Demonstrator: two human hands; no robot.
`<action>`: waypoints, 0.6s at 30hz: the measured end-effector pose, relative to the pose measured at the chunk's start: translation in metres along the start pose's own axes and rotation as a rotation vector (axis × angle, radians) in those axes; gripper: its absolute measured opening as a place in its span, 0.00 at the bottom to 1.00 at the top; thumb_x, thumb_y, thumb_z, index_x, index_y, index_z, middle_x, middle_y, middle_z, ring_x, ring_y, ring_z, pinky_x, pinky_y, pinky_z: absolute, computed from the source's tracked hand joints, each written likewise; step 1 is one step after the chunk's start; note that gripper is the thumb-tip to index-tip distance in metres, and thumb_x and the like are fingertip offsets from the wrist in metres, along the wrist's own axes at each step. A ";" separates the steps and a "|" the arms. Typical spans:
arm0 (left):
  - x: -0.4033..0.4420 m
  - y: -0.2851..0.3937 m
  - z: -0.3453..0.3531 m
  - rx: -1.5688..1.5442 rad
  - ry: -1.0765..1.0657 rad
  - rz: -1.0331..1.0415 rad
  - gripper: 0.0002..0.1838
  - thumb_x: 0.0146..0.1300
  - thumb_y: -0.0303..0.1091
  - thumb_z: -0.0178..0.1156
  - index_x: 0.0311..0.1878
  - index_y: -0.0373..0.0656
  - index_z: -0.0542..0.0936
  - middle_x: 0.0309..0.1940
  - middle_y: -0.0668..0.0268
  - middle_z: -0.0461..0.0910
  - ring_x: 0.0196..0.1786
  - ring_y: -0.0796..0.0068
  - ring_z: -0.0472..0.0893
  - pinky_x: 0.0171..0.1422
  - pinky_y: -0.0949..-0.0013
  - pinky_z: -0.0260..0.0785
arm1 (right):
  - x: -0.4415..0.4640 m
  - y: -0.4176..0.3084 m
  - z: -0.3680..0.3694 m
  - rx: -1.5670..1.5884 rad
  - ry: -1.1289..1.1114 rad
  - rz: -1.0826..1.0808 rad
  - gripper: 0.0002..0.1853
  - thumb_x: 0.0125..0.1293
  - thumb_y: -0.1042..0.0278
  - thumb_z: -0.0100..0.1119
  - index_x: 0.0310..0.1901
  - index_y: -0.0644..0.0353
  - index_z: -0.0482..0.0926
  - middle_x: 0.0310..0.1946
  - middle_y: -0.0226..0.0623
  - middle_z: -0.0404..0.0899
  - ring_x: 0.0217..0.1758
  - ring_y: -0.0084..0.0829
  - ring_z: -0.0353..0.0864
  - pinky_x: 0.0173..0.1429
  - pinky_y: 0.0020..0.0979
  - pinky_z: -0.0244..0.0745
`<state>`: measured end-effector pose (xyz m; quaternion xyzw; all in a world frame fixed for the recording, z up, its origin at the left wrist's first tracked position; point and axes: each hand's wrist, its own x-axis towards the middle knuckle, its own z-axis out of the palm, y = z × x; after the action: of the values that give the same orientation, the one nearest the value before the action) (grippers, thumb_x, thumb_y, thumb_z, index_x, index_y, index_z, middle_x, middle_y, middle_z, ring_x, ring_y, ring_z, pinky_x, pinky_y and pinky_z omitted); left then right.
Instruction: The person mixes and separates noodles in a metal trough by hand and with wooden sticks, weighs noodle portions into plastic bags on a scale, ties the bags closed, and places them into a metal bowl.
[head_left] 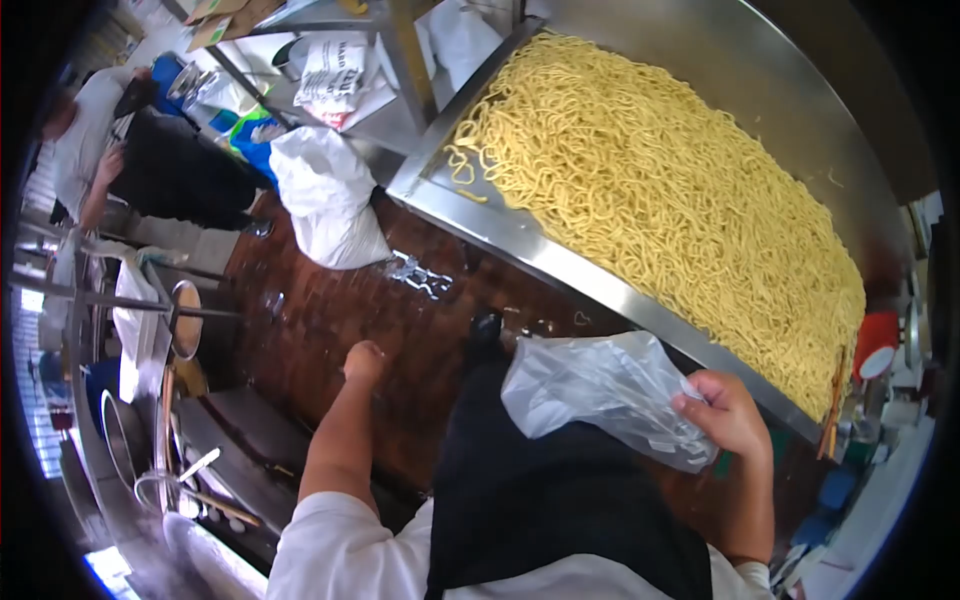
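My right hand (727, 408) pinches a clear plastic bag (610, 390) by its edge, thumb and fingers pressed together. The bag hangs loose and crumpled in front of my dark apron (560, 510). Just beyond it, a large metal tray (560, 265) bears a wide heap of yellow noodles (670, 190). My left hand (363, 362) is out over the floor, away from the tray, with its fingers curled in; I see nothing in it.
A full white sack (325, 195) stands on the wet brown floor (300, 330). Chopsticks (833, 405) lean at the tray's right end beside a red container (878, 340). Pans and a strainer (155, 490) are at the left. Another person (150, 150) stands at the upper left.
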<state>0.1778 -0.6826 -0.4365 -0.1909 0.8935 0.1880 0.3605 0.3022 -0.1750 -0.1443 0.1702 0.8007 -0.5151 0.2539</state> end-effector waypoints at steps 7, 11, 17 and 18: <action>0.009 0.006 -0.014 -0.129 -0.151 0.088 0.26 0.64 0.46 0.56 0.56 0.34 0.76 0.54 0.49 0.78 0.54 0.54 0.79 0.58 0.59 0.70 | 0.002 -0.001 0.001 0.031 0.040 0.051 0.08 0.65 0.68 0.63 0.33 0.64 0.78 0.25 0.22 0.76 0.28 0.14 0.69 0.32 0.22 0.68; -0.025 0.069 -0.001 -0.812 -0.287 0.496 0.25 0.65 0.41 0.55 0.60 0.35 0.73 0.59 0.55 0.76 0.60 0.62 0.76 0.60 0.59 0.70 | 0.008 0.006 0.000 0.009 0.044 -0.046 0.09 0.65 0.66 0.62 0.34 0.63 0.78 0.25 0.24 0.76 0.29 0.16 0.70 0.34 0.24 0.69; -0.125 0.231 0.034 -1.200 -1.185 0.549 0.43 0.67 0.68 0.40 0.66 0.34 0.66 0.61 0.54 0.73 0.65 0.61 0.72 0.70 0.55 0.60 | 0.000 -0.003 -0.019 -0.186 0.117 -0.136 0.11 0.66 0.61 0.60 0.36 0.62 0.79 0.25 0.35 0.75 0.29 0.24 0.72 0.37 0.30 0.70; -0.116 0.230 0.038 -1.087 -1.290 0.569 0.45 0.66 0.69 0.41 0.67 0.34 0.65 0.62 0.54 0.73 0.65 0.61 0.71 0.70 0.55 0.59 | -0.005 -0.004 -0.026 -0.248 0.127 -0.147 0.12 0.66 0.60 0.60 0.36 0.62 0.79 0.25 0.38 0.75 0.29 0.27 0.72 0.37 0.31 0.70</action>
<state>0.1675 -0.4436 -0.3333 0.0366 0.3173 0.7394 0.5926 0.2977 -0.1532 -0.1299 0.1108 0.8830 -0.4178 0.1833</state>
